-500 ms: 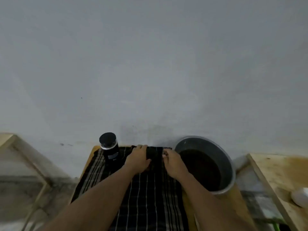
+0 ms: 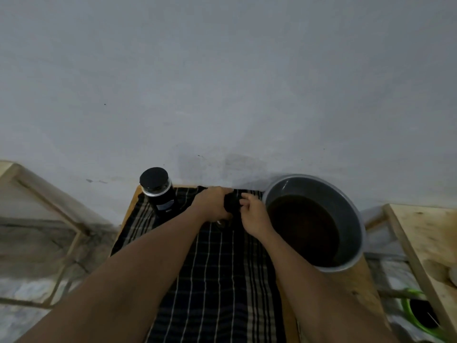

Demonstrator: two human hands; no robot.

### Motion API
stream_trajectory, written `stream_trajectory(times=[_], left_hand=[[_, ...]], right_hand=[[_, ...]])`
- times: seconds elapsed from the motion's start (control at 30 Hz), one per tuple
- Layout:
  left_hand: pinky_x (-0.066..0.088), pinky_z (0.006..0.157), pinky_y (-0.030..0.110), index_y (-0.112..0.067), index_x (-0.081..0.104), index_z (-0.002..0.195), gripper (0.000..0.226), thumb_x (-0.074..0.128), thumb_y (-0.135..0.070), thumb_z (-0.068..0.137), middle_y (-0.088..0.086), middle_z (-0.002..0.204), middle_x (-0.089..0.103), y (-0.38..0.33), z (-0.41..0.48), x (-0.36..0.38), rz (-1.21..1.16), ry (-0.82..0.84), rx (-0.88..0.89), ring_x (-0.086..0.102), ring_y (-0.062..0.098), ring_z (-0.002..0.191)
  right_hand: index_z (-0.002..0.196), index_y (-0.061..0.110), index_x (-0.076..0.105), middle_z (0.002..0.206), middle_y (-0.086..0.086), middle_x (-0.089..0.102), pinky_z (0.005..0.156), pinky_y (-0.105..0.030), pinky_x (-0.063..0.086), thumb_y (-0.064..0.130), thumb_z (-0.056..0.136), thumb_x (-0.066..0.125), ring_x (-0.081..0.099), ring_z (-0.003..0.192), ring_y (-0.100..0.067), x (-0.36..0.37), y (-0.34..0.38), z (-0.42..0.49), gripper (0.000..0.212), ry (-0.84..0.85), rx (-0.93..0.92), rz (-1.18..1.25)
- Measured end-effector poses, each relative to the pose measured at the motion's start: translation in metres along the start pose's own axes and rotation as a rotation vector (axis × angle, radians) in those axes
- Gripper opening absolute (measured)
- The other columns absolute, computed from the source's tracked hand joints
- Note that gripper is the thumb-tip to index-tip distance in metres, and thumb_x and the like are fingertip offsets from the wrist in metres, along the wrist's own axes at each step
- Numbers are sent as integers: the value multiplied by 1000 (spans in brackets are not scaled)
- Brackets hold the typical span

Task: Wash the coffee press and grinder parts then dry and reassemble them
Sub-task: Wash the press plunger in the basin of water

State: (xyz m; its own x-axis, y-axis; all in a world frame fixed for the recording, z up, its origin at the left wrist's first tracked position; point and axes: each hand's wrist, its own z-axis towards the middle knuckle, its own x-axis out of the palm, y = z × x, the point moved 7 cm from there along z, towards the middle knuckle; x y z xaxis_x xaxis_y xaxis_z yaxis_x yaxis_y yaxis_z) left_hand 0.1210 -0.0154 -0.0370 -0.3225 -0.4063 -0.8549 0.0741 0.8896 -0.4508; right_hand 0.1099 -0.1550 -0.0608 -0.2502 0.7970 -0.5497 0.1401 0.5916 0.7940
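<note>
Grey plain wall (image 2: 222,82) fills most of the head view, with some small dark marks on it. Below the wall stands a narrow wooden table (image 2: 366,276), and a dark checked cloth (image 2: 217,268) with pale stripes covers almost all of its top.

At the far edge of the cloth I hold a small black part (image 2: 231,206) between both hands, a little above the cloth. My left hand (image 2: 212,204) is curled around it from the left side. My right hand (image 2: 254,214) pinches its right side with the thumb and the bent fingers. Which part it is, I cannot tell, because my hands hide most of it.

To the left of my hands a black cylinder (image 2: 158,191) with a round black lid stands upright on the far left corner of the cloth. To the right, a grey metal basin (image 2: 356,211) sits on the table just beside the cloth, with dark brown water (image 2: 301,226) inside.

On the floor, low at the right, lies a green bowl-like thing (image 2: 408,315), only partly seen.
</note>
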Motion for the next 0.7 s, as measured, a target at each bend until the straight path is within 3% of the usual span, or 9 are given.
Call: stream_trajectory(times=[0.13,0.27,0.4,0.47,0.53,0.63,0.7], left_hand=[[62,78,41,-31,67,124,59,83,-44,69,-2,101,73,-6,2,-13,118,-16,-20,69,22,95],[59,91,38,-19,58,145,76,81,-38,75,7,131,69,-10,1,-25,-39,-99,-25,67,24,113],[58,95,40,-17,64,139,71,81,-43,76,9,131,70,-15,-5,-50,-133,-225,-18,67,24,114],[60,88,37,-17,70,131,64,78,-45,75,7,119,74,-14,-6,-62,-160,-269,-44,70,22,105],[54,71,29,-13,77,107,47,73,-45,73,8,91,75,-15,-7,-73,-192,-304,-47,67,17,82],[37,55,28,-13,58,67,36,64,-49,68,4,58,53,-18,-12,-90,-241,-357,-45,45,18,56],[35,54,28,-16,51,62,36,63,-50,67,-1,54,46,-22,-16,-101,-271,-411,-52,40,18,54]], right_hand=[[150,10,45,143,-9,59,97,-24,46,7,106,42,58,126,-21,-2,1,-2,44,-17,-5,28],[142,11,53,121,-4,66,88,-26,48,6,106,42,63,110,-18,-4,3,-1,38,-24,0,75],[144,9,52,134,-7,62,103,-35,49,8,106,42,59,123,-23,-3,3,0,39,22,34,48],[144,8,52,140,-10,59,108,-42,48,11,106,43,59,125,-25,-3,5,1,39,43,47,51],[145,10,52,141,-11,59,103,-41,52,13,107,43,62,119,-25,-4,6,3,39,45,54,71],[148,11,48,134,-11,62,78,-30,54,12,106,43,66,94,-15,-6,8,4,42,24,78,128],[147,10,49,128,-12,64,81,-34,57,11,106,42,67,93,-16,-9,11,4,42,-3,82,188]])
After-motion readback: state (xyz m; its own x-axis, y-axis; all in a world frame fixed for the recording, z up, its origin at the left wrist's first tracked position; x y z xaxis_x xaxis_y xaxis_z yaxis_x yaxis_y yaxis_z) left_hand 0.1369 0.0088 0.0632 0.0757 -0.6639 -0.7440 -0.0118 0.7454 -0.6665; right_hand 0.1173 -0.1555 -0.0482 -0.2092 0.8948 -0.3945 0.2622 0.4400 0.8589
